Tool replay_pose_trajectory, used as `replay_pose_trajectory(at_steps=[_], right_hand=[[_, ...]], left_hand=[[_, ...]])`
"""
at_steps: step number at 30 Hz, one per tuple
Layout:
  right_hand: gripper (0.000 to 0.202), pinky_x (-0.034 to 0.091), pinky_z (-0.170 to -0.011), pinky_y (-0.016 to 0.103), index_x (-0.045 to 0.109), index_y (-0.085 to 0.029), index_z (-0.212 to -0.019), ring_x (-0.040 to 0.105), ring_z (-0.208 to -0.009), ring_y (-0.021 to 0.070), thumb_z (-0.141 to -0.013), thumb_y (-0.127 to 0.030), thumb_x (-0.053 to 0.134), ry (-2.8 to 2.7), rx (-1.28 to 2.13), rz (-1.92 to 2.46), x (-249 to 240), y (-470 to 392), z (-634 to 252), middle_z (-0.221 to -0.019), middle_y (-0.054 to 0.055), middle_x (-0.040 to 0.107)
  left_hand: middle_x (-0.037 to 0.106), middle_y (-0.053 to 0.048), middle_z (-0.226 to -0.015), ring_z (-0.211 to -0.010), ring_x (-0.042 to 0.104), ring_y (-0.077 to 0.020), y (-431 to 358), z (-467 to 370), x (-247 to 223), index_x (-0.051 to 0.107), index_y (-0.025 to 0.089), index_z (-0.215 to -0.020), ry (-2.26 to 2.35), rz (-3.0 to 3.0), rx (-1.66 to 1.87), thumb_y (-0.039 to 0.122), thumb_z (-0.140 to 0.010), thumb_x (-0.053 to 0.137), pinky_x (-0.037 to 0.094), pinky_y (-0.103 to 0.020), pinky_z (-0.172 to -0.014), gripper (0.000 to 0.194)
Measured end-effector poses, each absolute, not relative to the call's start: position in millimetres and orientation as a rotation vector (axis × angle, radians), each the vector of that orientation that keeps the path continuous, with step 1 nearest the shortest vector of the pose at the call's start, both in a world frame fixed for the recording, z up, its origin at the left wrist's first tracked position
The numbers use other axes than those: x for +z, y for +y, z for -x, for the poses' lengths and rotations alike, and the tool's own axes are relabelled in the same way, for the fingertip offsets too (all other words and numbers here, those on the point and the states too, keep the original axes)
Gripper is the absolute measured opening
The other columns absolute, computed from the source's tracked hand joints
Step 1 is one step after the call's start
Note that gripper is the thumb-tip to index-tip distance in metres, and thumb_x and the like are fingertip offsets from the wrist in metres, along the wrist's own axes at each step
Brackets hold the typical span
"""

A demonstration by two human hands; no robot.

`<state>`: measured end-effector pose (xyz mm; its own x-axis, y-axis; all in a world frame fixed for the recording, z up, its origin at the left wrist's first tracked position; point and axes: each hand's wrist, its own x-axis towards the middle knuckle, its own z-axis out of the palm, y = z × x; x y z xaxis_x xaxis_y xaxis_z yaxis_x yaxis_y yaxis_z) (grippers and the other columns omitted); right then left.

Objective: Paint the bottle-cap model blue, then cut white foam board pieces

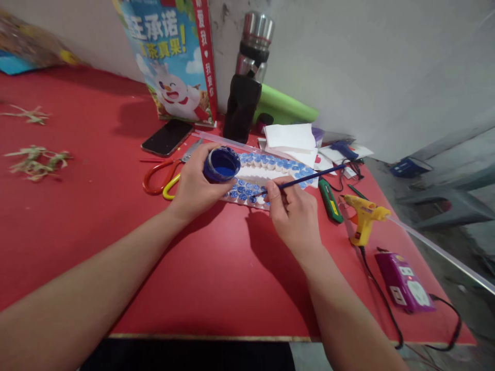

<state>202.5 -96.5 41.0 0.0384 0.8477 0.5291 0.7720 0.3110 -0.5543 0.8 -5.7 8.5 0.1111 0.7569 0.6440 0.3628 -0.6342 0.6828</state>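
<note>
My left hand (197, 183) is wrapped round a small jar of blue paint (223, 167), tilted so its open mouth faces me. In my right hand (294, 214) a thin dark blue paintbrush (309, 176) is pinched near its bristles. The brush tip is at the near row of a white piece covered with small round bumps (253, 174). Most of those bumps are blue, and one near the brush tip is white. Part of the piece is hidden behind the jar and my hands.
Scissors (157, 178) and a phone (168, 137) lie left of the jar. Behind stand a paper bag (180, 67), a dark bottle pouch (243, 105) and white paper (290, 136). To the right are a green cutter (330, 202), a yellow glue gun (365, 216) and a purple power socket (404, 283) with cords.
</note>
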Motion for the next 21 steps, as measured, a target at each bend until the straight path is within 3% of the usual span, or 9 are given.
replay_pose_trajectory(at_steps=[14, 21], right_hand=[[0.024, 0.047, -0.061, 0.029, 0.066, -0.019, -0.098, 0.067, -0.063, 0.0164, -0.107, -0.037, 0.052, -1.709, 0.109, 1.448, 41, -98, -205, -0.076, 0.003, 0.073], [0.033, 0.046, -0.055, 0.027, 0.062, -0.021, -0.085, 0.06, -0.052, 0.0134, -0.107, -0.045, 0.054, -1.508, 0.124, 1.443, 50, -96, -219, -0.067, 0.0, 0.066]], left_hand=[[0.072, -0.007, -0.12, -0.114, 0.07, -0.0291, -6, -1, 8, 0.064, 0.021, -0.121, 1.106, -2.048, 1.538, 0.021, -0.07, 0.088, 0.057, -0.046, -0.105, 0.056], [0.073, -0.007, -0.122, -0.116, 0.07, -0.0287, -6, -1, 9, 0.064, 0.021, -0.122, 1.141, -2.056, 1.518, 0.02, -0.069, 0.087, 0.057, -0.045, -0.106, 0.058]])
